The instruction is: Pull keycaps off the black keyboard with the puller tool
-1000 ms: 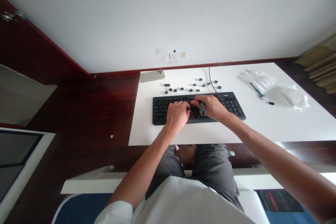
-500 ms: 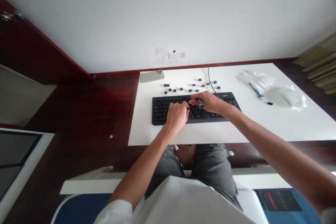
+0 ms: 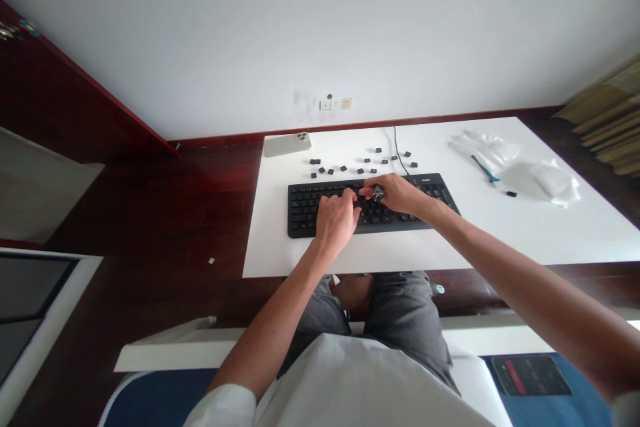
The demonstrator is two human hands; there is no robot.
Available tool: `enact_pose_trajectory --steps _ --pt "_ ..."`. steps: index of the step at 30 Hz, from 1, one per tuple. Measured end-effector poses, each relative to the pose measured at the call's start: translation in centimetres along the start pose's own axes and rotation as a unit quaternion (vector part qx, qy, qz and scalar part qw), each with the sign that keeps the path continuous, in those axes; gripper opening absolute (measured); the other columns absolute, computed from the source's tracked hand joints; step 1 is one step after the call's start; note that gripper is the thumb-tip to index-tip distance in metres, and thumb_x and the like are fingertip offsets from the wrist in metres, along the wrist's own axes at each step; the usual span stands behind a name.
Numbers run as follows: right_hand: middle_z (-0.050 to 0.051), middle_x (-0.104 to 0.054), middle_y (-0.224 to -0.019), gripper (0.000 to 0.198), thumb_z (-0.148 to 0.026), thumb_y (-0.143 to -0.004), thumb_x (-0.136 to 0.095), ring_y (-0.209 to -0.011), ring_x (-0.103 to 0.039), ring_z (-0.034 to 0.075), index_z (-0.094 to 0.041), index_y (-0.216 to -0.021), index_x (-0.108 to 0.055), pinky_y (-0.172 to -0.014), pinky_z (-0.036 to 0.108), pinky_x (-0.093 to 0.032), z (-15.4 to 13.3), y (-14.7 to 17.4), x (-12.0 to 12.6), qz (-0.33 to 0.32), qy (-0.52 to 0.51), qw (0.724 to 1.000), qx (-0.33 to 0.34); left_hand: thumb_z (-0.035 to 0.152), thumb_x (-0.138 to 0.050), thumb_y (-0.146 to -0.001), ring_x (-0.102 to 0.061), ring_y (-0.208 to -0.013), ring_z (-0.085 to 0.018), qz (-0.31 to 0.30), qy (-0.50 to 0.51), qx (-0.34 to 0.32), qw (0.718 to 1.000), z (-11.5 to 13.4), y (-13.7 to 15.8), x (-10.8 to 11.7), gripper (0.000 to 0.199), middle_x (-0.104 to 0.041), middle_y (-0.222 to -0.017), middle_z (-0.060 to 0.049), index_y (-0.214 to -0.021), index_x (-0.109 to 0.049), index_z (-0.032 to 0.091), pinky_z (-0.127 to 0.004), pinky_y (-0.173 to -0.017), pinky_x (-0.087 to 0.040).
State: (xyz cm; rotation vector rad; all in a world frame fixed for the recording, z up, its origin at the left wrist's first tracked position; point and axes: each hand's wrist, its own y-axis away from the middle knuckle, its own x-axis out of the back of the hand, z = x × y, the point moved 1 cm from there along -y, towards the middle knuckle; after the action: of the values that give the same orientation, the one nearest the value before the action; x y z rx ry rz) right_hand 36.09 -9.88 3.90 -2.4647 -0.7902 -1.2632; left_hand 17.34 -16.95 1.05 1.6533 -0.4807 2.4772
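A black keyboard [image 3: 303,210] lies on the white table, partly covered by both hands. My left hand [image 3: 336,217] rests on its middle keys, fingers bent but apart, with the thumb and index finger close to my right fingertips. In my right hand [image 3: 393,192] is a dark, thick-handled tool [image 3: 379,193], its shiny round end facing me. Its working end points toward the keys by my left fingertips, where thin wire-like lines show; its exact kind is unclear. Several loose black keycaps [image 3: 343,168] are scattered behind the keyboard.
A phone [image 3: 286,145] lies at the table's back left corner. The keyboard's cable [image 3: 397,148] runs to the back edge. On the right are a blue plastic tool [image 3: 485,169], another black keycap [image 3: 511,194] and clear plastic bags [image 3: 553,183]. The table's front edge [image 3: 350,273] is above my knees.
The tool in my right hand has tilted, its round end now slightly higher and further left. My left index finger has shifted slightly. The whole view has moved a little.
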Motion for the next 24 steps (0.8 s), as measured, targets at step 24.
enact_pose_trajectory --steps 24 --pt "0.005 -0.065 -0.084 0.037 -0.045 -0.108 -0.046 -0.072 -0.055 0.018 -0.021 -0.083 -0.061 -0.062 0.03 -0.028 -0.5 1.5 -1.4 0.019 0.078 0.996 0.047 0.034 -0.07 -0.099 -0.067 -0.093 -0.025 0.058 -0.022 -0.045 0.997 -0.9 0.5 -0.2 0.013 -0.078 -0.095 -0.003 -0.107 -0.064 0.025 -0.041 -0.087 -0.041"
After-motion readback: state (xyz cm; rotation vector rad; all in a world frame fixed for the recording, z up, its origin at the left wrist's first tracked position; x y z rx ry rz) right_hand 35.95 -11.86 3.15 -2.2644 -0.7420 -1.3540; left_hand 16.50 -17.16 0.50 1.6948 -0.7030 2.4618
